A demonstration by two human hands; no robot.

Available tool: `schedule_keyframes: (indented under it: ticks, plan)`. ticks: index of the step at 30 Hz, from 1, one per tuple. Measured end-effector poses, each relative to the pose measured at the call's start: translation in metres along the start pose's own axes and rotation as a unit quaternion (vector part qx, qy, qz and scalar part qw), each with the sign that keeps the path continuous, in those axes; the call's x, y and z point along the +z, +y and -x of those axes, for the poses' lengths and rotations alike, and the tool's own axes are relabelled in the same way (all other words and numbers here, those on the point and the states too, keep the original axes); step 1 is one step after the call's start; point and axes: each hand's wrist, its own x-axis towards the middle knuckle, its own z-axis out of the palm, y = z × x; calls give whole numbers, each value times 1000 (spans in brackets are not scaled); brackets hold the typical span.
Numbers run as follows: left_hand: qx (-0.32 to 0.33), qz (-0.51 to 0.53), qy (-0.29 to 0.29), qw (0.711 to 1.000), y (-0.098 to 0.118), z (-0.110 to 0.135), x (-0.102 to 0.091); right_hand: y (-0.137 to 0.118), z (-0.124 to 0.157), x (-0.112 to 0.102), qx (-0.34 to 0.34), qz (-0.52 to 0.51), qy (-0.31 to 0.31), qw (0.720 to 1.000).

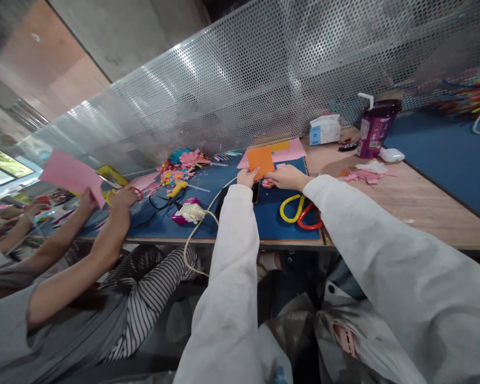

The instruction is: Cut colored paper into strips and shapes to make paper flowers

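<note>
My left hand [247,177] pinches the lower left corner of an orange paper sheet [261,160] held just above the blue mat [272,213]. My right hand [288,177] lies beside the sheet's lower right edge, fingers closed on that edge. A small pink paper flower [268,183] sits between my hands. Under my left wrist lies a black phone [256,193]. Yellow and red scissors [300,211] rest on the mat below my right wrist.
To my left another person's hands hold a pink sheet [70,175] and scissors. Paper flowers [180,166], a glue gun [190,212] with a white cord, pink and yellow sheets [286,149], a tissue box [325,130], a purple bottle [374,128] and pink scraps [368,173] lie about. A perforated metal screen [264,80] backs the table.
</note>
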Motion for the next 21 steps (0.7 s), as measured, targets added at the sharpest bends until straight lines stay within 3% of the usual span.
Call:
schedule_keyframes:
  ticks: [5, 21]
  plan:
    - [-12, 0, -8, 1000, -1, -4, 2, 2, 0, 1, 53, 3, -1, 999]
    - [-14, -2, 36, 999, -4, -10, 2, 6, 3, 3, 66, -24, 19, 997]
